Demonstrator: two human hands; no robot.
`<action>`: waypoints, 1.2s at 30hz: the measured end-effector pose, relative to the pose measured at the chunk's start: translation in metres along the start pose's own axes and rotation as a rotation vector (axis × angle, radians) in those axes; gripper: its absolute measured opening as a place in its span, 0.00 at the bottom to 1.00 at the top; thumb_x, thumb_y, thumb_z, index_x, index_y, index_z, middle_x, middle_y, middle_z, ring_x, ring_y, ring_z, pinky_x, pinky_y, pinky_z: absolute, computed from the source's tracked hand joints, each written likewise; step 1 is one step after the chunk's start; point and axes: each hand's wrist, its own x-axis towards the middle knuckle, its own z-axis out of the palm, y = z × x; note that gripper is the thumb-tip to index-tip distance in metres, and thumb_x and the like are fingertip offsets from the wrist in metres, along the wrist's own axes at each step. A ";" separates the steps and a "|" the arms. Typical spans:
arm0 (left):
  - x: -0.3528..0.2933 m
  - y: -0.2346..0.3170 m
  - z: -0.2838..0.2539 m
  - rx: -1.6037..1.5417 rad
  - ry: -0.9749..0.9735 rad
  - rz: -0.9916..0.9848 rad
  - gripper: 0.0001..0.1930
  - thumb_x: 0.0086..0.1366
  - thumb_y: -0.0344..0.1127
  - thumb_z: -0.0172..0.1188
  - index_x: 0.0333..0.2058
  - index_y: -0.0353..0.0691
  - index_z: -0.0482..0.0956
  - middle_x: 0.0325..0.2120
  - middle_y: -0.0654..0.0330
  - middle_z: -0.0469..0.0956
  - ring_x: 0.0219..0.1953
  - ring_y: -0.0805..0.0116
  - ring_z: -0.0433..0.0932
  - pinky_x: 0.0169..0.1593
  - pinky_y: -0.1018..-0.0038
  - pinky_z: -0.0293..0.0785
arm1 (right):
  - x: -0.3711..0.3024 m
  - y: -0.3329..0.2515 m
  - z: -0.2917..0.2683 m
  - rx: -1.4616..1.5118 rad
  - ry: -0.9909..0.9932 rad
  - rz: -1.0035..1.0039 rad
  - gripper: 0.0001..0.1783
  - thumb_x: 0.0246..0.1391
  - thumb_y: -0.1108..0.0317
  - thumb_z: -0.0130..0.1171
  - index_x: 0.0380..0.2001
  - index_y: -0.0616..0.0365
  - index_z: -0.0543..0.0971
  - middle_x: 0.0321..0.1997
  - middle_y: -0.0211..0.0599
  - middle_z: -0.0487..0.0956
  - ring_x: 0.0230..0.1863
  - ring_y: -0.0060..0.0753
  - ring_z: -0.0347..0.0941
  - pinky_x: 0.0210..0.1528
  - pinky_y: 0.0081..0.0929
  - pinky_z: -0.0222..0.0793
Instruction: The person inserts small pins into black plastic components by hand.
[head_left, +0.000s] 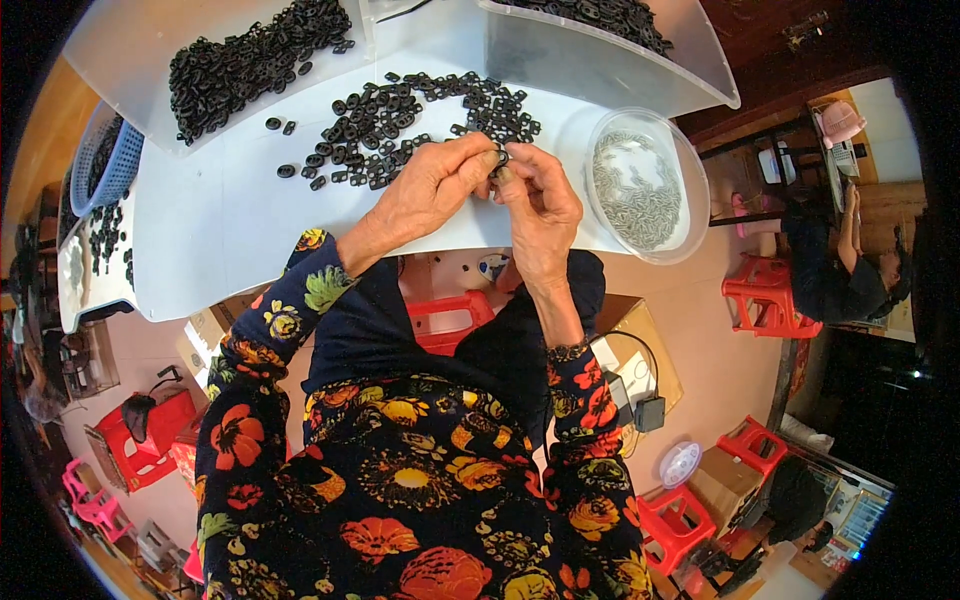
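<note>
My left hand (pixel 435 185) and my right hand (pixel 540 200) meet above the near edge of the white table (pixel 200 230). Between their fingertips is a small black plastic piece (pixel 501 159), pinched from both sides. The fingers cover most of it, so its exact form is hard to make out. Just beyond the hands lies a loose heap of small black oval pieces with holes (pixel 370 125). To the right of my right hand, a round clear tub (pixel 690 190) holds many small silvery metal pins (pixel 640 210).
A clear bin (pixel 110 60) full of black pieces stands far left, another bin (pixel 590 65) far right. A blue basket (pixel 125 165) sits at the left edge. A red stool (pixel 450 318) is under the table. Another person (pixel 840 260) sits at right.
</note>
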 end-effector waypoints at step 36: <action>0.004 -0.007 -0.003 0.023 -0.013 -0.048 0.17 0.69 0.41 0.46 0.24 0.36 0.69 0.14 0.65 0.68 0.19 0.77 0.64 0.25 0.76 0.63 | 0.000 -0.004 0.001 0.000 -0.036 0.031 0.15 0.51 0.79 0.57 0.43 0.58 0.73 0.28 0.22 0.74 0.27 0.10 0.64 0.28 0.10 0.60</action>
